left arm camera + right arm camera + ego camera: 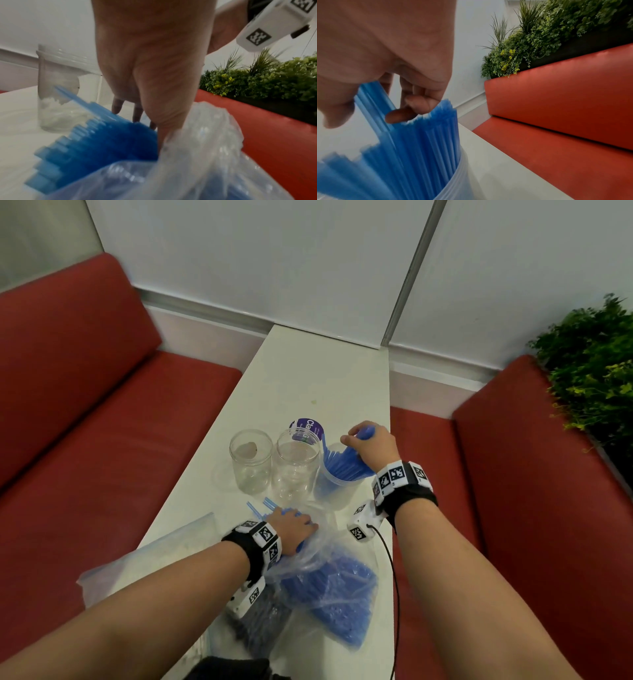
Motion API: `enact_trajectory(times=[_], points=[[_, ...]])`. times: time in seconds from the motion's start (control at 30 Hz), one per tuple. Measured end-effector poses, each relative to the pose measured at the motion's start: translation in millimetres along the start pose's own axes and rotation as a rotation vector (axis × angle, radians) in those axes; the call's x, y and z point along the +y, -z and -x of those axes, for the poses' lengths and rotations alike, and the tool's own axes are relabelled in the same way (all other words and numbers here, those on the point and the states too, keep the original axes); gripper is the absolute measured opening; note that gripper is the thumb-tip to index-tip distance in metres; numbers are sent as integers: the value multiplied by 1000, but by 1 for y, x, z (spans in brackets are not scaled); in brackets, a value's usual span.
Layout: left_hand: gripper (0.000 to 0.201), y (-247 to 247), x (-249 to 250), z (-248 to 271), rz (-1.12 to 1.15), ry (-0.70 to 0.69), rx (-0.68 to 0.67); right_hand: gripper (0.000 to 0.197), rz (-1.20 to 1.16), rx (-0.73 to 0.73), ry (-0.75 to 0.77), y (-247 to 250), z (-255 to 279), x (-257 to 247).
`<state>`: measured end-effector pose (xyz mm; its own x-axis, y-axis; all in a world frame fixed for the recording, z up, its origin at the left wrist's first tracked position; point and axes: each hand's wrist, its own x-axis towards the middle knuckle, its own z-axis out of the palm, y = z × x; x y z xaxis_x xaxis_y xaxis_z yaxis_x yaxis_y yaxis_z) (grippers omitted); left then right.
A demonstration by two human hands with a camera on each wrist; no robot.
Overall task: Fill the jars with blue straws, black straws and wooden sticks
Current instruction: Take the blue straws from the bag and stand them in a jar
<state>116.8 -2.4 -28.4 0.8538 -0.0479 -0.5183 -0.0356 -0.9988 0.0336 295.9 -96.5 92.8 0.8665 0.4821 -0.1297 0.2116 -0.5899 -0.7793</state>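
Note:
Three clear jars stand mid-table. The left jar (251, 462) (67, 86) and the middle jar (294, 470) hold nothing. The right jar (334, 491) (461, 175) is packed with upright blue straws (342, 469) (426, 146). My right hand (369, 445) (412, 106) is above it and grips a small bunch of those straws near their tops. A crumpled clear bag (329, 583) (202, 155) of blue straws (96, 142) lies nearer to me. My left hand (291, 529) (150, 70) grips the straw bundle sticking out of its mouth, thumb inside the bag.
A bag of black straws (260, 625) lies under my left wrist. A flat translucent zip bag (154, 556) lies at the table's left edge, and a purple-labelled lid (307, 426) sits behind the jars. Red benches (102, 440) flank the narrow white table (308, 371); plants (592, 364) are at the right.

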Motion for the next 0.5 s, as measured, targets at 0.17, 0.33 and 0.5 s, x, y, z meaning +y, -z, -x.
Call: enact_trajectory(times=[0.17, 0.33, 0.5], points=[[34, 17, 1, 0, -73, 41, -15, 21, -93, 165, 189, 1, -2, 2], [22, 32, 4, 3, -158, 43, -11, 29, 205, 331, 352, -20, 5, 16], [25, 35, 10, 3, -241, 64, 3, 50, 440, 33, 261, -42, 13, 40]])
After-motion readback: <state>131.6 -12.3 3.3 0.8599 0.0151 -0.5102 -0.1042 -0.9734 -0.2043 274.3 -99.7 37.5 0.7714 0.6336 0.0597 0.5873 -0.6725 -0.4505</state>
